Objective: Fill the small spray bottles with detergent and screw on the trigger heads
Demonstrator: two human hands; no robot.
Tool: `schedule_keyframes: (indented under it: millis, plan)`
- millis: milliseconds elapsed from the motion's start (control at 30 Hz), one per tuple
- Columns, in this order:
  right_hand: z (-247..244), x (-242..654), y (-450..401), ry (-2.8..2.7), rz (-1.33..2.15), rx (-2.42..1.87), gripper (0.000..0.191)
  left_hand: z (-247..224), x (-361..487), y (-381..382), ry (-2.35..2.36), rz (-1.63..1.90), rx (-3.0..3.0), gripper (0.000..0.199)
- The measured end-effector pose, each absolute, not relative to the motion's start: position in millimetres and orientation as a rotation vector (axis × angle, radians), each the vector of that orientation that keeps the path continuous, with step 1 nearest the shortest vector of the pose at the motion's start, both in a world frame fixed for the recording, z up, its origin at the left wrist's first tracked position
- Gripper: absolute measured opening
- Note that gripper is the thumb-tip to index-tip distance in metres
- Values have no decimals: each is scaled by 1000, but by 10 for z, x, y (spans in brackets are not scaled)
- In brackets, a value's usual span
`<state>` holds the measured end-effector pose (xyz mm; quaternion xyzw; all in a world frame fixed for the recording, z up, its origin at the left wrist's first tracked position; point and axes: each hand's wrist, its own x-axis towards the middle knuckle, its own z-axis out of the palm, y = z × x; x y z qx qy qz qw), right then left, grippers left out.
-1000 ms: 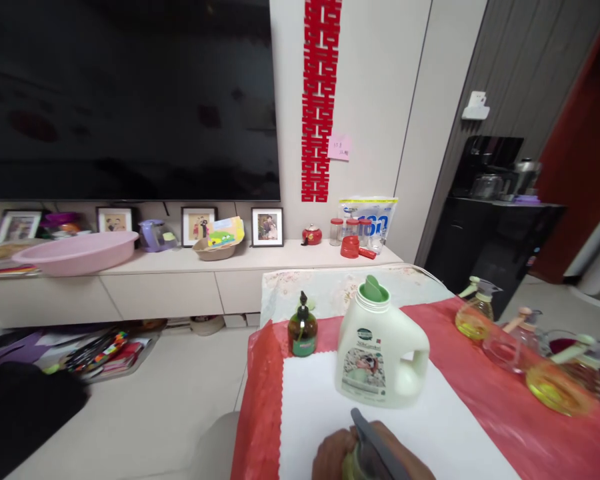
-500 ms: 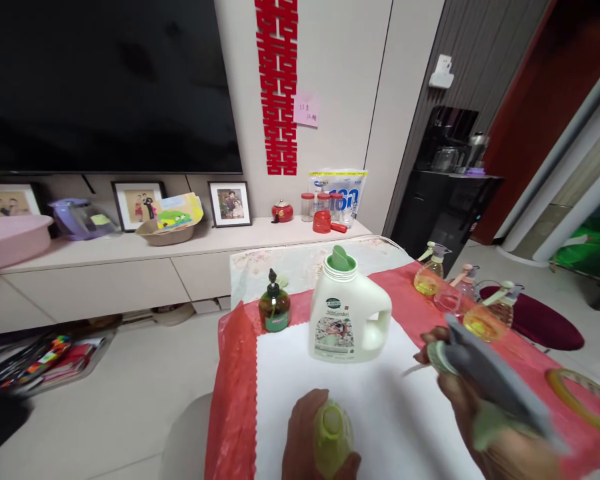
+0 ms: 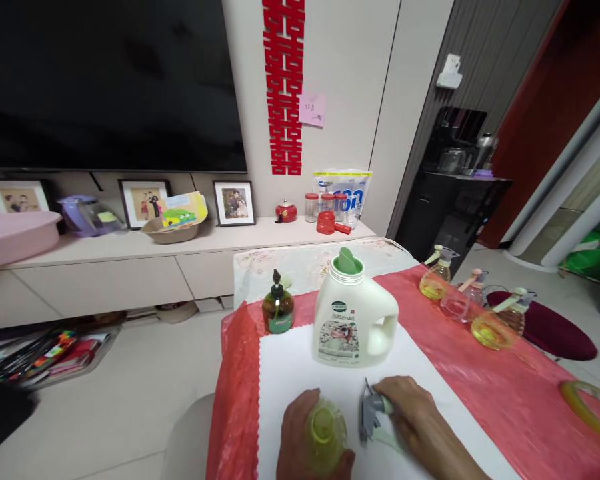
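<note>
My left hand (image 3: 296, 437) is wrapped round a yellow-green clear bottle (image 3: 325, 433) with an open top, near the table's front. To its right, my right hand (image 3: 414, 419) grips a grey and pale green spray head (image 3: 373, 408), held low over the white sheet (image 3: 285, 363). Behind both hands stands a large white jug (image 3: 355, 320), its lid off and a green spout showing in its mouth. A dark pump bottle (image 3: 279, 307) with a green label is left of the jug.
Three clear spray bottles (image 3: 497, 327) stand on the red cover (image 3: 443, 333) at the right, with a roll of tape (image 3: 590, 408) nearer the edge. Behind the table, a long cabinet (image 3: 125, 277) holds framed photos, a basket (image 3: 173, 232) and red-lidded jars (image 3: 311, 208).
My right hand has moved left with the spray head, from over the red cover to beside the bottle. My left hand still holds the bottle. The view has shifted slightly.
</note>
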<state>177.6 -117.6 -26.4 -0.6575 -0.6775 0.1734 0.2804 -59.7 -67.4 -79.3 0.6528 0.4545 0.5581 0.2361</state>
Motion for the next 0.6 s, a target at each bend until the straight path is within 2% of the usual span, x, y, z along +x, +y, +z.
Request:
schedule_keyframes:
  millis: [133, 267, 333, 600]
  plan:
    - [-21, 2020, -1112, -1588, 431, -1824, 40, -852, -569, -652, 1234, 1547, 1810, 68]
    - [268, 2182, -861, -1309, 332, -1819, 66, -867, -523, -644, 1263, 1555, 1775, 68]
    - [346, 2180, -679, -1279, 359, -1740, 70, -860, -504, -638, 1276, 1562, 1765, 68]
    - [241, 1998, -87, -1205, 538, -1564, 35, -849, -487, -610, 1224, 1588, 1849, 64]
